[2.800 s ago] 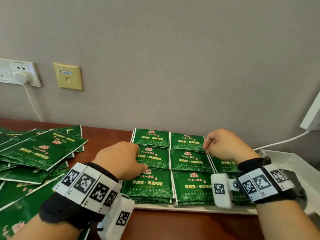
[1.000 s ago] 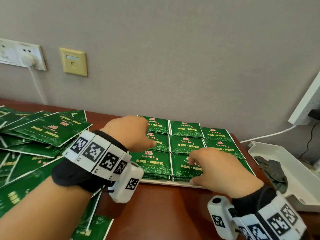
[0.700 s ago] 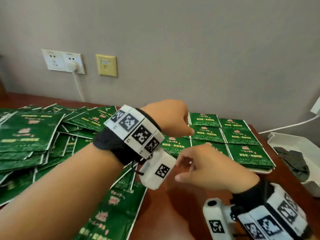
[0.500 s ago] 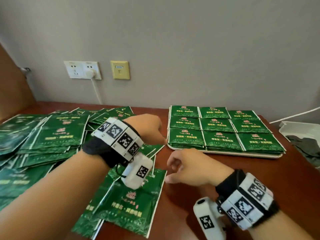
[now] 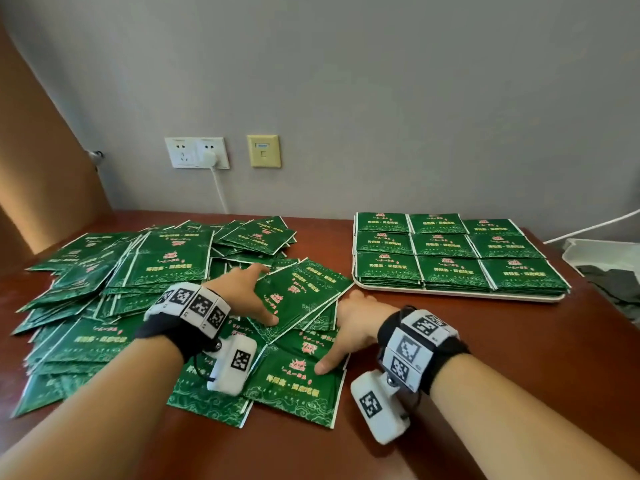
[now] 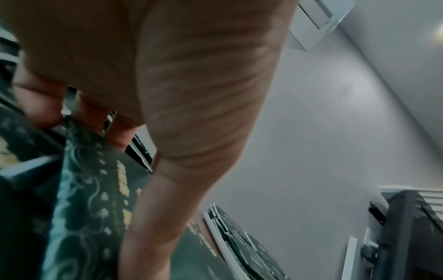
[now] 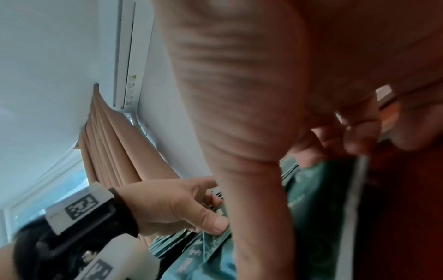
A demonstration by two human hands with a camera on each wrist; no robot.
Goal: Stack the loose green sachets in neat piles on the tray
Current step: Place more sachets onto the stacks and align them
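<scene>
Loose green sachets (image 5: 145,271) lie heaped on the brown table (image 5: 450,375), left of the white tray (image 5: 460,295) holding nine neat piles (image 5: 446,251). The left hand (image 5: 242,292) lies spread on a tilted sachet (image 5: 301,292); the right hand (image 5: 356,327) presses its thumb onto the nearest sachet (image 5: 298,382), fingers hidden at the heap's edge.

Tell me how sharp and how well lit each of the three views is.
Head view: evenly lit and sharp on the tray with its sachet piles; wide-angle bend at the edges. Left wrist view: dim, motion-blurred, the left hand fills it. Right wrist view: soft too, the right hand close and blurred.
</scene>
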